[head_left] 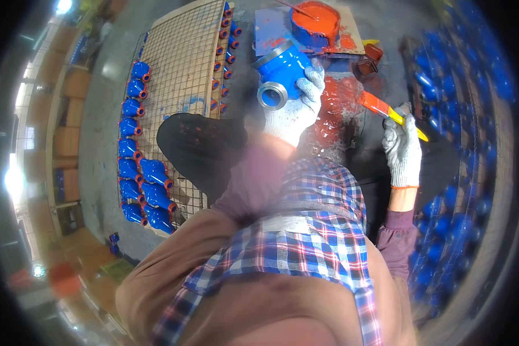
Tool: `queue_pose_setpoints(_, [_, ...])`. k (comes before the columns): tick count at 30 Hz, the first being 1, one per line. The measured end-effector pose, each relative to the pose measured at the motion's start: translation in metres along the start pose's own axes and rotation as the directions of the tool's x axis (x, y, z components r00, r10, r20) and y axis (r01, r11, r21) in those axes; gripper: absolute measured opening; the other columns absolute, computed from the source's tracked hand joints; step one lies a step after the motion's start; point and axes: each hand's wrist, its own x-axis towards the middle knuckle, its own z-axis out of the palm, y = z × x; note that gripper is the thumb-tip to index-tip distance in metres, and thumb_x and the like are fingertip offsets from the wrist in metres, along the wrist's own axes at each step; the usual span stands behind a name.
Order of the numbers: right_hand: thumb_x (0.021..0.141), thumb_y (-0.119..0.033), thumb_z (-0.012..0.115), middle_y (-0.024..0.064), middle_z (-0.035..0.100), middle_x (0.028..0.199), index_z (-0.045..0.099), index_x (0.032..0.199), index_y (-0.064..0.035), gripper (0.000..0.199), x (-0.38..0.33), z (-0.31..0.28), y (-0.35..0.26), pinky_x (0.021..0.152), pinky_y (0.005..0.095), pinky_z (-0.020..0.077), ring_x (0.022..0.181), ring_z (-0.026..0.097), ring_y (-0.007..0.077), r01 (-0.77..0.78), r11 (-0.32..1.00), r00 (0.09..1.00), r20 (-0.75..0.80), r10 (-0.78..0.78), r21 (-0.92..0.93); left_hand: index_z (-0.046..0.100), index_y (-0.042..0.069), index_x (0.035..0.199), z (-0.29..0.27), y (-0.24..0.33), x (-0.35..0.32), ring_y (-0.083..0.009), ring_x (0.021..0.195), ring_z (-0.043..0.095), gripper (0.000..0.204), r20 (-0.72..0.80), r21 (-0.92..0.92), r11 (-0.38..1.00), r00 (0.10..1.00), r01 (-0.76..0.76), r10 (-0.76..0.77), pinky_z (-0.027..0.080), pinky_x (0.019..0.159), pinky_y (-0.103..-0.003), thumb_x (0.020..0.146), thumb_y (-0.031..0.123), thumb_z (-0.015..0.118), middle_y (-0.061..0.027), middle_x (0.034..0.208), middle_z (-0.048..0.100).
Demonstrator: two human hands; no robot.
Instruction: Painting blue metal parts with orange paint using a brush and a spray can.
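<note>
The blue pipe fitting [294, 64] is up off the floor in the left hand [297, 106], just in front of the paint bucket [312, 40], with its threaded metal collar [273, 53] tilted up and to the left and its smaller metal ring [284, 94] facing the person. That hand is closed round the right side of the body, with gloved fingers on the blue wall; the thumb's place cannot be made out. The right hand [402, 141] grips the yellow handle of a brush [379, 106], whose red-coated bristles point toward the fitting but stand well apart from it. The fitting looks like thick metal, so it is probably stiff and fairly heavy for its size, hard to crush or break, and likely to pull at the wrist if held by one end. Its glossy blue coat may be slick or tacky, and a tight or sliding grip could smear it; whether it is dry cannot be told. The bare collar and ring look like the cleaner places to take hold, the threads giving some bite, while a palm under the body would carry the weight best. The brush should be light, with soft, wet bristles, and is safest held by its handle.
</note>
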Motion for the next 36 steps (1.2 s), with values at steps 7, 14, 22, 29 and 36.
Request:
queue_pose_setpoints(7, [0.101,-0.025,0.054,0.0045,0.061,0.098,0.056,0.123,0.0029,0.036,-0.002,-0.005,0.003,0.063,0.0185,0.0499,0.074,0.057,0.0085,0.048,0.996,0.989,-0.138,-0.058,-0.078,0.045,0.003,0.134,-0.006,0.026,-0.009,-0.0340,0.106,0.056,0.080,0.051,0.405,0.914,0.998,0.016,-0.040,0.057,0.082,-0.041,0.075,0.049,0.072,-0.0214,0.121,0.049])
queue_pose_setpoints(14, [0.100,-0.035,0.054,-0.0021,0.048,0.066,0.060,0.107,-0.0013,0.035,0.006,0.022,-0.024,0.049,0.0212,0.0341,0.055,0.044,0.0063,0.132,0.945,0.983,-0.084,-0.164,-0.299,0.043,0.004,0.138,0.017,0.041,-0.042,-0.0303,0.107,0.064,0.064,0.071,0.988,0.097,0.921,-0.117,0.382,0.055,0.090,-0.046,0.092,0.047,0.054,-0.0188,0.128,0.056])
queue_pose_setpoints(22, [0.098,-0.037,0.054,0.0016,0.055,0.061,0.066,0.085,-0.0007,0.041,0.053,0.084,-0.060,0.050,0.0255,0.0375,0.055,0.050,0.0086,0.415,0.187,0.850,0.306,-0.429,-0.890,0.055,0.005,0.123,0.059,0.001,-0.026,-0.0233,0.099,0.062,0.073,0.148,0.043,-0.999,0.989,0.019,0.025,0.052,0.084,-0.035,0.062,0.030,0.087,-0.0130,0.109,0.063])
queue_pose_setpoints(29, [0.095,-0.041,0.051,0.0217,0.064,0.076,0.064,0.083,-0.0006,0.044,0.112,0.084,-0.021,0.067,0.0460,0.0492,0.073,0.063,0.0396,0.485,-0.151,0.802,0.507,-0.317,-0.861,0.058,0.007,0.123,0.059,-0.008,-0.024,-0.0304,0.096,0.057,0.068,0.036,-0.648,-0.736,0.957,-0.197,-0.288,0.053,0.070,-0.039,0.065,0.036,0.077,-0.0180,0.121,0.056])
queue_pose_setpoints(36, [0.095,-0.039,0.050,0.0212,0.064,0.075,0.063,0.089,-0.0016,0.040,0.122,0.089,-0.006,0.065,0.0461,0.0499,0.072,0.063,0.0390,0.503,-0.216,0.812,0.543,-0.213,-0.837,0.058,0.009,0.123,0.064,-0.008,-0.016,-0.0312,0.096,0.057,0.064,-0.029,-0.696,-0.654,0.921,-0.298,-0.390,0.053,0.067,-0.039,0.064,0.026,0.076,-0.0178,0.119,0.056])
